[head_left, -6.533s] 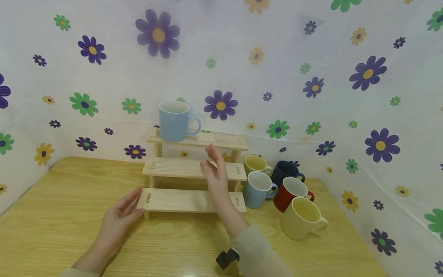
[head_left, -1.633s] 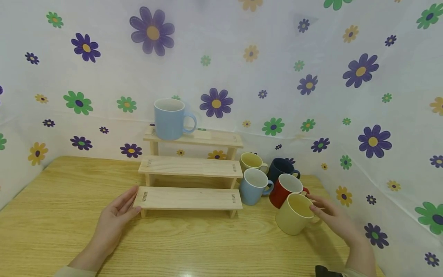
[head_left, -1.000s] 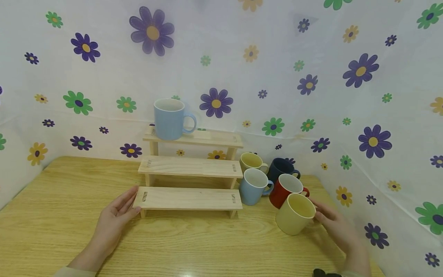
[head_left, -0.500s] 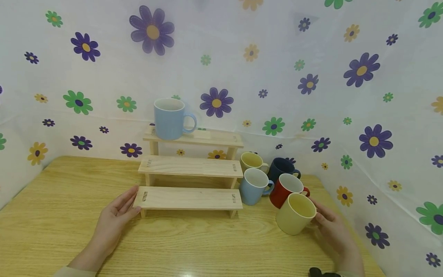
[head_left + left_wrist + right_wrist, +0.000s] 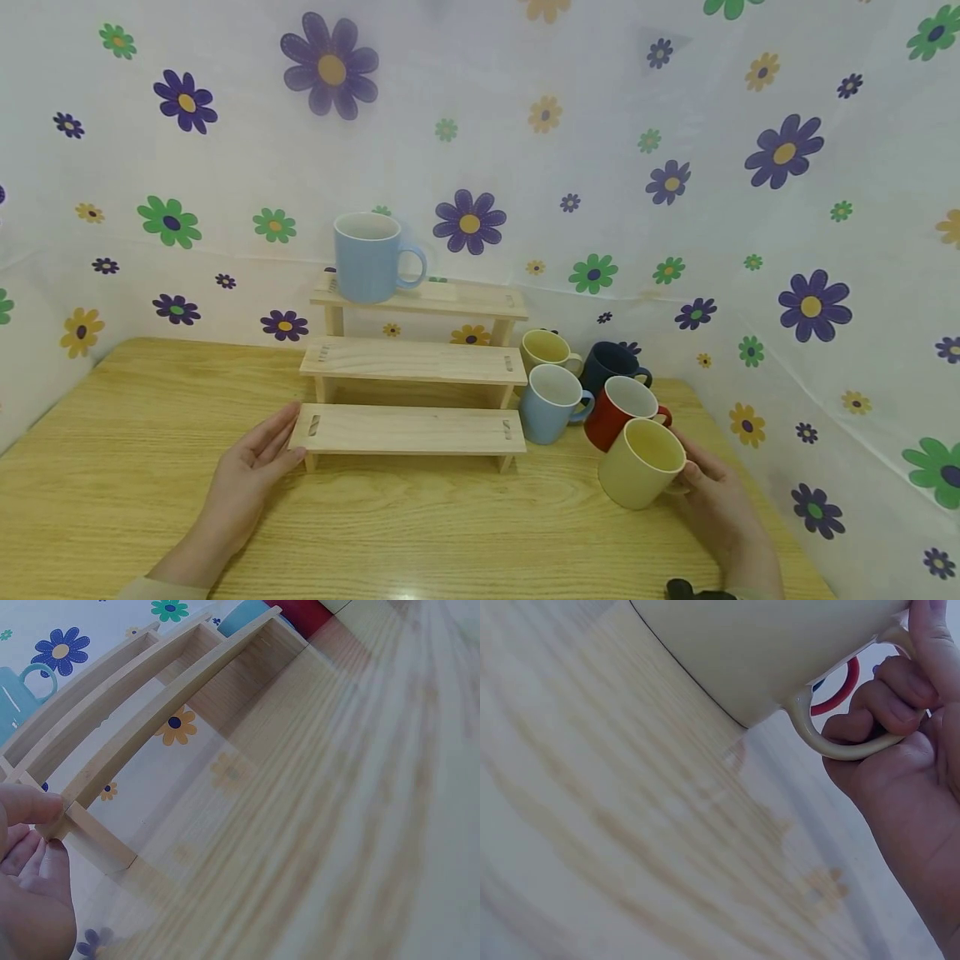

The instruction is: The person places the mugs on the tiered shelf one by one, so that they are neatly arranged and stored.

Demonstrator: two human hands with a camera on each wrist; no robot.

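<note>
A three-tier wooden display stand (image 5: 408,429) stands on the table, a light blue mug (image 5: 366,258) on its top tier. My left hand (image 5: 251,479) holds the left end of the lowest tier; in the left wrist view, thumb and fingers (image 5: 30,806) pinch the board's corner. At the right, my right hand (image 5: 716,496) grips the handle of the front pale yellow mug (image 5: 633,475). In the right wrist view, fingers (image 5: 889,697) curl through that mug's handle (image 5: 840,748), and the mug's base is close to the wood surface.
Right of the stand cluster a second light blue mug (image 5: 547,412), a red mug (image 5: 603,421), a dark blue mug (image 5: 603,367) and another yellow mug (image 5: 543,348). A flower-print cloth (image 5: 600,150) encloses the wooden table (image 5: 405,533) behind and at the sides.
My right hand has moved from above the stand to the front yellow mug, then from its rim to its handle. The left hand keeps its hold on the stand.
</note>
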